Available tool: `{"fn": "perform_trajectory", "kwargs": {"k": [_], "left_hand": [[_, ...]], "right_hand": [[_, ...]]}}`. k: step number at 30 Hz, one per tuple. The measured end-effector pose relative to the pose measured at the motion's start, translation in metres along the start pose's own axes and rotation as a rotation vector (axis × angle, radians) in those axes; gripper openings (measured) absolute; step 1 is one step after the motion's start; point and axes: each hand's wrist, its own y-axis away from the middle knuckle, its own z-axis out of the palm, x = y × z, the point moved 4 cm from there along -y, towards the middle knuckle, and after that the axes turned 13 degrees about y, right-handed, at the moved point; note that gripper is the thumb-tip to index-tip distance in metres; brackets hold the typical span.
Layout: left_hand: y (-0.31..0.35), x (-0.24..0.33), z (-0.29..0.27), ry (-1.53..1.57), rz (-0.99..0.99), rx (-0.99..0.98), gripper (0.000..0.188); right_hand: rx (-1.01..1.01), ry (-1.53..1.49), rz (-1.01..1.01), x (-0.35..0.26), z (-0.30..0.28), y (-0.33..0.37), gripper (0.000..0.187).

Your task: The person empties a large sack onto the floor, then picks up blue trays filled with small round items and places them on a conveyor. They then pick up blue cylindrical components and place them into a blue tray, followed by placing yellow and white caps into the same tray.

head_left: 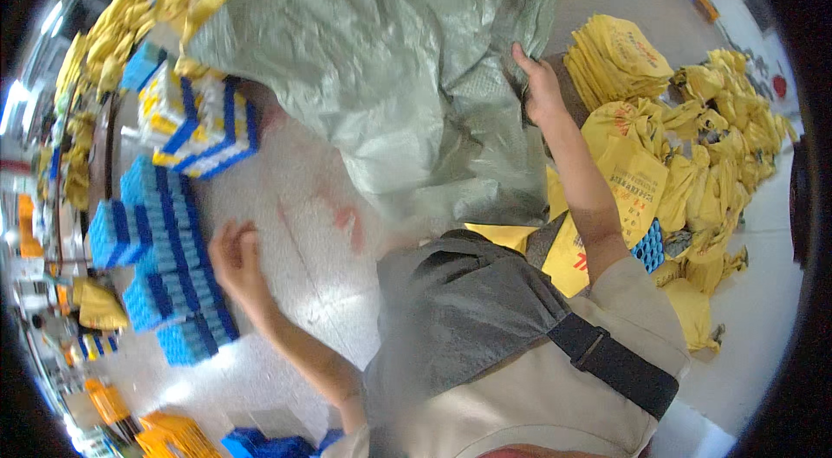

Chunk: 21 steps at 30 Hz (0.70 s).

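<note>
A grey-green woven sack [390,68], the largest item, was held creased across the far middle; its handling was judged to be the step in hand. To its right, a heap of yellow bags [698,176] was noted; to its left, nearer, blue stacks [178,259]; at the far side of the heap, a folded stack of yellow bags [624,59]. The sack's right edge was clamped in the right hand [542,94]. The left hand [238,259] was held apart from the sack, near the blue stacks, fingers partly curled; whether the fingertips met could not be told. A second grip, on the sack's left side, seemed called for. The sack's far end was cut off, its mouth unidentified; the right fingers were mostly hidden, the left blurred
</note>
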Motion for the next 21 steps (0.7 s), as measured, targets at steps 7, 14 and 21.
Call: {"fn": "perform_trajectory", "kwargs": {"k": [7, 14, 21], "left_hand": [[-0.139, -0.242, 0.286, 0.303, -0.479, -0.45, 0.071], [-0.314, -0.242, 0.611, 0.261, -0.457, -0.923, 0.026], [-0.297, -0.218, 0.848, 0.206, -0.238, -1.335, 0.024]], "right_hand": [[0.121, -0.139, 0.027, -0.083, -0.015, -0.178, 0.069], [0.878, 0.203, -0.266, -0.161, -0.197, -0.265, 0.053], [1.715, 1.159, -0.094, -0.143, -0.391, -0.237, 0.058]]}}
